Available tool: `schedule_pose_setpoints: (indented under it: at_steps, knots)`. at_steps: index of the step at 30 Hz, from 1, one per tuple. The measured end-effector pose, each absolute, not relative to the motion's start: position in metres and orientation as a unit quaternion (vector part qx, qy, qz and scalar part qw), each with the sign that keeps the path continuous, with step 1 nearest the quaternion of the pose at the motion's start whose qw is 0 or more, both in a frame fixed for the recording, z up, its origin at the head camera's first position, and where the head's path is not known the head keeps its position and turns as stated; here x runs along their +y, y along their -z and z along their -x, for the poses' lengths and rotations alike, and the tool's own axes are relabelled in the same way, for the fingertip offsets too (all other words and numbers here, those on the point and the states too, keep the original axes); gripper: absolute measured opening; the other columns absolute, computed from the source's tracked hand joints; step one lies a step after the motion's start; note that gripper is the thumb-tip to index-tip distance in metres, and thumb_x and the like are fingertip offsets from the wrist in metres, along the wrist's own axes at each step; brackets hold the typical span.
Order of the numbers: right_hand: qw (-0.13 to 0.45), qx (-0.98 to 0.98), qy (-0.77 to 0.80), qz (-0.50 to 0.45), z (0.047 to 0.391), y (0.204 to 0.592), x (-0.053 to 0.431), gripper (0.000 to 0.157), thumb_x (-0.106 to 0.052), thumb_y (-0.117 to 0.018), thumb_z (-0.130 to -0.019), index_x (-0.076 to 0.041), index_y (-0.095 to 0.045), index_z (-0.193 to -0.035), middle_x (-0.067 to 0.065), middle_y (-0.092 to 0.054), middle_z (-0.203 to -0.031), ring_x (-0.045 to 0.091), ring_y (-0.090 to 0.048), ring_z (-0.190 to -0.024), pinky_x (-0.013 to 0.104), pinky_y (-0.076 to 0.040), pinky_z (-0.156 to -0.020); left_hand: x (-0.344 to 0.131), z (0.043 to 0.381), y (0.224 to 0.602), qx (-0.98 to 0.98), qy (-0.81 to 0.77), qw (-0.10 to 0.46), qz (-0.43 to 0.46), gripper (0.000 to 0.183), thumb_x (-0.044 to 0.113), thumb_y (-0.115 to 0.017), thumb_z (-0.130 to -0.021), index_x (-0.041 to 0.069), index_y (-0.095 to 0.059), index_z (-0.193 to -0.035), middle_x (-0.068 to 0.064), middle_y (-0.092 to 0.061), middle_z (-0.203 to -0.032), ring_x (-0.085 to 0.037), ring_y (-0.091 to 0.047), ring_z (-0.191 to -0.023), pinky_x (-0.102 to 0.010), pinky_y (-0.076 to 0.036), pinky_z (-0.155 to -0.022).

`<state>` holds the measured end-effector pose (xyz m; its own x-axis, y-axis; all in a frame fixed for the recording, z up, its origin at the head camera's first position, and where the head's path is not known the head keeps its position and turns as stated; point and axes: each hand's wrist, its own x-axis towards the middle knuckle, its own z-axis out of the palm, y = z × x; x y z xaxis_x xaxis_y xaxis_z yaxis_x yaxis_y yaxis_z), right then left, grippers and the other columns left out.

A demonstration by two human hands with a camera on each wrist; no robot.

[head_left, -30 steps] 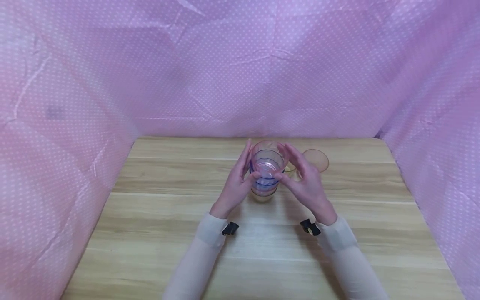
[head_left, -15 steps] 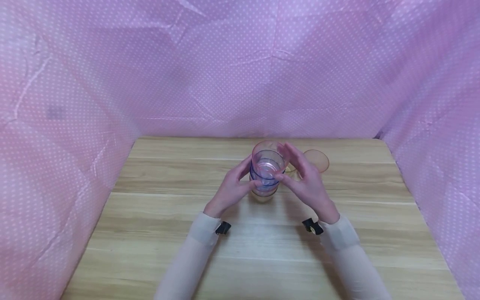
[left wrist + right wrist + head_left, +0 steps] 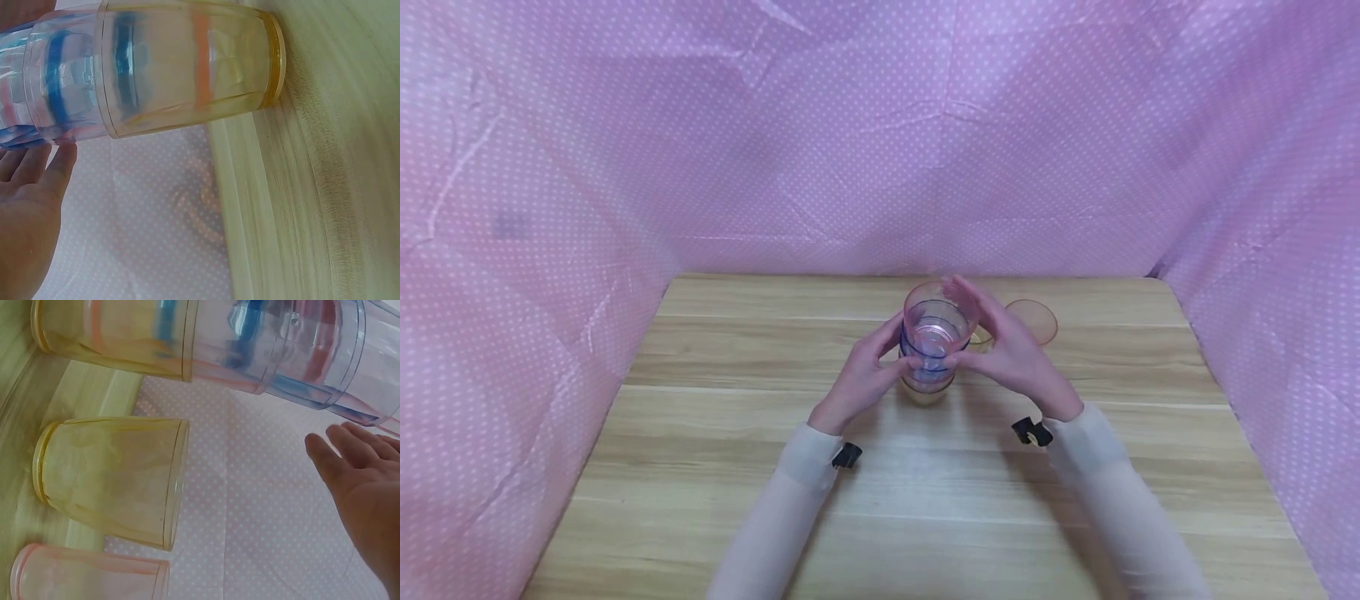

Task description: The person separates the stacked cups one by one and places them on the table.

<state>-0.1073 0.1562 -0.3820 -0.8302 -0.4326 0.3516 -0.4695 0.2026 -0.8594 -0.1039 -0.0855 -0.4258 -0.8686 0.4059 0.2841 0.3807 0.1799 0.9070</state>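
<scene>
A tall stack of nested see-through plastic cups (image 3: 934, 337) stands upright on the table. Yellow is at its base, a pink rim at its top, with blue-rimmed cups between. My left hand (image 3: 863, 377) grips the stack's left side around the middle, thumb in front; the left wrist view shows its fingertips against the cups (image 3: 69, 75). On the other side, my right hand (image 3: 1017, 357) has its fingers stretched out beside the upper cups. In the right wrist view those fingers (image 3: 325, 456) show a small gap from the stack (image 3: 244, 350).
A single yellow cup (image 3: 112, 481) stands right of the stack, mostly hidden behind my right hand in the head view. Beyond it is a pink-orange cup (image 3: 1032, 322). Pink dotted cloth (image 3: 880, 150) hangs around the back and sides of the wooden table (image 3: 715, 417).
My left hand has moved lower on the stack and closed around it. My right hand's fingers have straightened and shifted up from the cups. The stack has stayed in place.
</scene>
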Motion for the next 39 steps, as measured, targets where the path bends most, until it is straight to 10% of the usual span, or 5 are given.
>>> schedule_pose_setpoints:
  at_steps: [10,39]
  knots:
    - [0.01,-0.764,-0.572,-0.298,0.1102,0.3813,0.1539,0.094,0.012,-0.087,-0.074,0.003,-0.038,-0.154,0.02,-0.053,-0.152,0.031,-0.047,-0.143,0.03,-0.037,-0.121,-0.0834,0.1026,0.428,0.774,-0.575,-0.009,-0.263,0.073,0.005,-0.075,-0.093,-0.002,-0.04,-0.156,-0.025,-0.056,-0.147,-0.036,-0.056,-0.134,-0.038,-0.044,-0.117]
    - [0.022,-0.75,-0.583,-0.313,0.1112,0.385,0.1524,0.094,0.015,-0.086,-0.072,0.005,-0.039,-0.152,0.023,-0.053,-0.149,0.029,-0.048,-0.143,0.029,-0.039,-0.12,-0.0846,0.1006,0.4291,0.777,-0.571,-0.014,-0.265,0.072,0.011,-0.073,-0.096,0.002,-0.039,-0.158,-0.021,-0.052,-0.152,-0.036,-0.053,-0.137,-0.041,-0.044,-0.117]
